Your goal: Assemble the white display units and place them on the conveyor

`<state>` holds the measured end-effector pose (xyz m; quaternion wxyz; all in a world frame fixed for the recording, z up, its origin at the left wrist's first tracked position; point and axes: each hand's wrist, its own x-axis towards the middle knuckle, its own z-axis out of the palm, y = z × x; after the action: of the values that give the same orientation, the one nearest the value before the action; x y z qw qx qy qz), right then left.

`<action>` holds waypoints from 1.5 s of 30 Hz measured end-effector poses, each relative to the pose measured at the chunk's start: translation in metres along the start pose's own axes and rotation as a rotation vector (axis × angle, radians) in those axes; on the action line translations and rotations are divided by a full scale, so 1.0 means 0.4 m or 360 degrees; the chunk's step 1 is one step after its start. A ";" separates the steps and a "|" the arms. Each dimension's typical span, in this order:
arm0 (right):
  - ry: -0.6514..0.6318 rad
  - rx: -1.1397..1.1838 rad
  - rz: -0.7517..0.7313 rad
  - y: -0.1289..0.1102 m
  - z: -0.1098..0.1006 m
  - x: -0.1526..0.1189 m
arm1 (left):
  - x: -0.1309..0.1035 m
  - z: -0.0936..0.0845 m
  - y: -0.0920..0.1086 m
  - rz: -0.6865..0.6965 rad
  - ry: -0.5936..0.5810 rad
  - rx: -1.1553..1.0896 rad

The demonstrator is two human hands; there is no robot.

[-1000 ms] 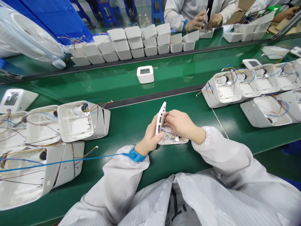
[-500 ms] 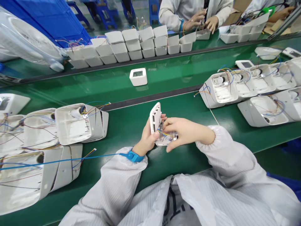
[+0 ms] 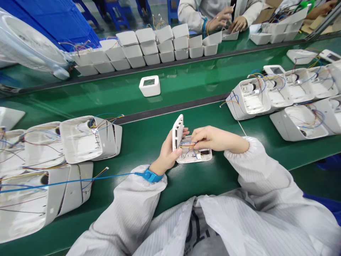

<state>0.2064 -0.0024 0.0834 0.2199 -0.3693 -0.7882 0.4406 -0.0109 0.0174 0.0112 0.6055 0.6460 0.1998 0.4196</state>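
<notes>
The white shell (image 3: 195,160) lies on the tabletop (image 3: 144,142); at its left, the left hand (image 3: 167,153) grips a near-upright panel (image 3: 178,132), thumb in front; from its right, the right hand (image 3: 213,138) reaches over, pinching wires (image 3: 187,144).

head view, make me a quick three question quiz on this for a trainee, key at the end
1. Which of the person's wrists wears the blue strap?
2. True or false: the left hand holds the white cover tilted up.
3. The right hand is nearest to: A) the fan B) the coloured wires C) a blue stool

Key: 1. the left; 2. true; 3. B
</notes>
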 end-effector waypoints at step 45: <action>0.0620 0.0249 0.0435 0.047 0.061 0.047 | 0.020 -0.012 0.055 0.0027 -0.0810 0.1561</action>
<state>0.1855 0.0056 0.0552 0.3339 -0.5324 -0.6371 0.4463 -0.0156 0.0222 0.0341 0.2593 0.9350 0.2141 0.1129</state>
